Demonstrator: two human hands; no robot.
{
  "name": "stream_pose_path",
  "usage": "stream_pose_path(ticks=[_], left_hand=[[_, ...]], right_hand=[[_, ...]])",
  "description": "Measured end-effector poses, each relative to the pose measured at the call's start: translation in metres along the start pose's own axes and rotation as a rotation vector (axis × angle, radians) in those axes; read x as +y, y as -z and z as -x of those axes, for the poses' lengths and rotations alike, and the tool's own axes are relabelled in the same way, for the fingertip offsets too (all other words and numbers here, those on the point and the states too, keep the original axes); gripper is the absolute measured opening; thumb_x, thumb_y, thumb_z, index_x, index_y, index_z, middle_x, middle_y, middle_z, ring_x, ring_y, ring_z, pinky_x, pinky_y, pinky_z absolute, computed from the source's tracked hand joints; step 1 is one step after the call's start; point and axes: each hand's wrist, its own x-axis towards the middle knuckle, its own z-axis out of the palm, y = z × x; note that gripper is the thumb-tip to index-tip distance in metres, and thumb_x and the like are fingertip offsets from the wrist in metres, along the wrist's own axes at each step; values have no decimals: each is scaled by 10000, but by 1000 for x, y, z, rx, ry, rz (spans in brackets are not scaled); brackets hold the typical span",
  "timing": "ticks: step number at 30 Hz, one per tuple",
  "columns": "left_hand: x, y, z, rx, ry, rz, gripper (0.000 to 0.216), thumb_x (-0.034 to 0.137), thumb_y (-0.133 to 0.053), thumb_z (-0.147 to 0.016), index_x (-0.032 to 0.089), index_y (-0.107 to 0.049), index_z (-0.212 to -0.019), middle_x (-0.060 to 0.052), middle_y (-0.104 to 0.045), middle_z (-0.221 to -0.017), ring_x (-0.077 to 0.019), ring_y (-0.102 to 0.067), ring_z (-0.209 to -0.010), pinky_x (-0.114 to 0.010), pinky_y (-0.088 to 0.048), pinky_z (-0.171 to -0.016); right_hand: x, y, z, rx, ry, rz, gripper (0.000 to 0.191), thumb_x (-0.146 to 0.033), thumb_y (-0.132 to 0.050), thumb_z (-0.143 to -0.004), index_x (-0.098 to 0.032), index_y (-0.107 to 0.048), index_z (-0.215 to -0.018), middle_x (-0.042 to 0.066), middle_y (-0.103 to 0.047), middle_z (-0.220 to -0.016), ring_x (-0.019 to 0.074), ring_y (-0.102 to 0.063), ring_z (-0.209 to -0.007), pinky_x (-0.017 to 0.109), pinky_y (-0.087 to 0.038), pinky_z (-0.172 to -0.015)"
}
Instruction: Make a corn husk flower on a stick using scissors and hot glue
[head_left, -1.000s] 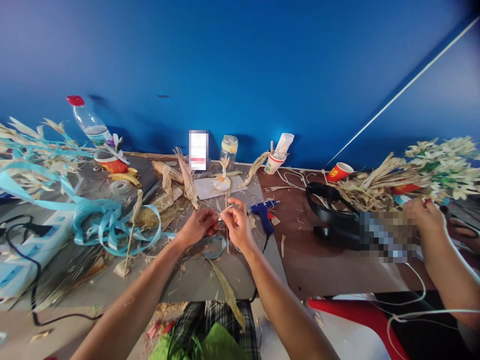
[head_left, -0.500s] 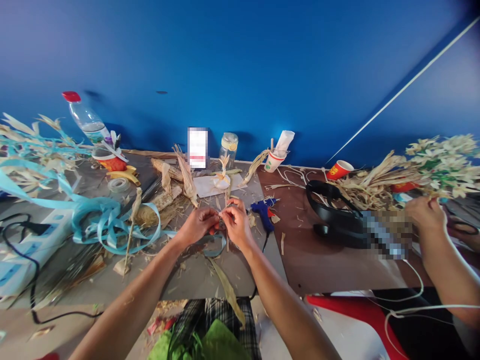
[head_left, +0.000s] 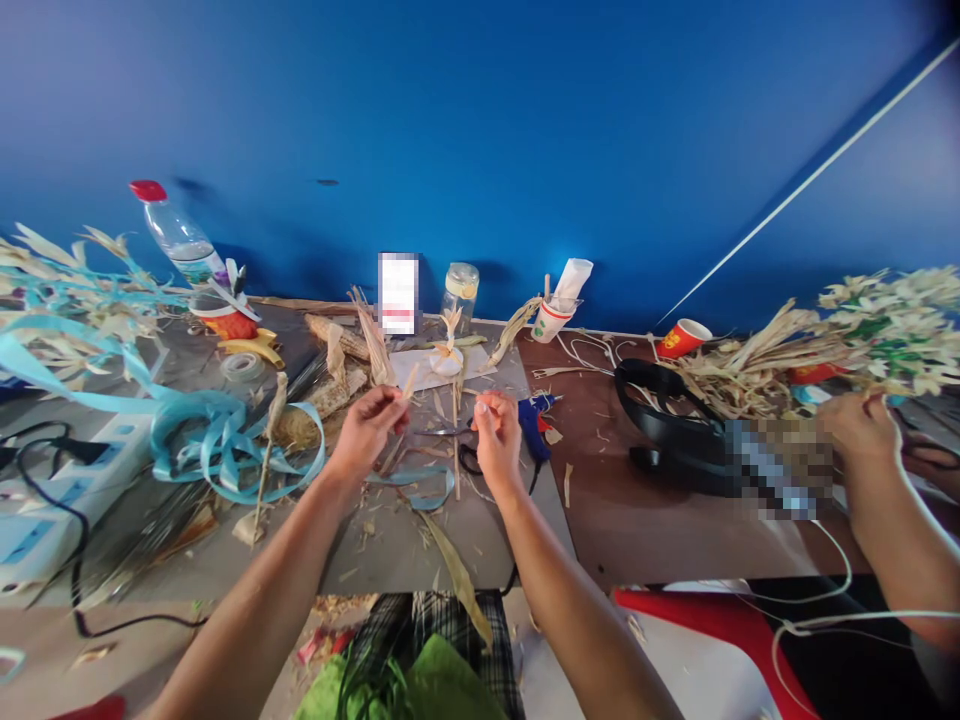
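My left hand is raised a little over the grey table and pinches a thin pale strip of corn husk between thumb and fingers. A hand's width to its right is my right hand. Its fingers are curled together, and what they hold, if anything, is too small to make out. Between the two hands, scissors and a thin stick lie on the table. A blue glue gun lies just right of my right hand.
Light blue ribbon coils at the left beside dried corn cobs. A jar, paper cups and a bottle stand along the blue wall. Another person's hand works on husk flowers at the right, near a black bowl.
My hands were pressed together over the table's middle. They have parted: the left moved up and left with the husk strip, the right shifted slightly right.
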Motion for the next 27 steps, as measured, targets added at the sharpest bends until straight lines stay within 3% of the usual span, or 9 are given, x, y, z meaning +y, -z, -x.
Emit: stream_pose_path(ticks=[4, 8, 14, 27], left_hand=[[4, 10, -6, 119, -89, 191, 214, 306, -679, -673, 172, -527, -741, 36, -545, -578, -59, -458, -464, -189, -347, -453], [2, 8, -6, 138, -100, 184, 213, 310, -676, -687, 169, -526, -746, 36, -546, -578, -54, -455, -457, -189, -340, -450], [-1, 4, -3, 100, -81, 156, 225, 330, -666, -702, 165, -523, -757, 33, -550, -596, -54, -451, -465, -191, -338, -458], [4, 5, -2, 160, -125, 173, 197, 317, -657, -720, 159, -543, -747, 33, -540, -578, -45, -438, -440, -170, -316, -422]], right_hand=[[1, 1, -2, 77, -91, -41, 290, -427, -531, -797, -174, -533, -940, 59, -560, -880, 135, -523, -706, 265, -437, -638], [4, 2, -2, 108, -90, -21, 283, -405, -507, -818, -173, -530, -979, 66, -581, -895, 145, -543, -721, 273, -435, -654], [9, 6, -5, 24, 6, 182, 252, -360, -491, -832, -157, -606, -928, 77, -588, -867, 167, -553, -755, 289, -441, -707], [17, 1, -1, -19, 6, 264, 296, -349, -484, -826, -127, -584, -994, 106, -627, -903, 174, -587, -776, 301, -480, -708]])
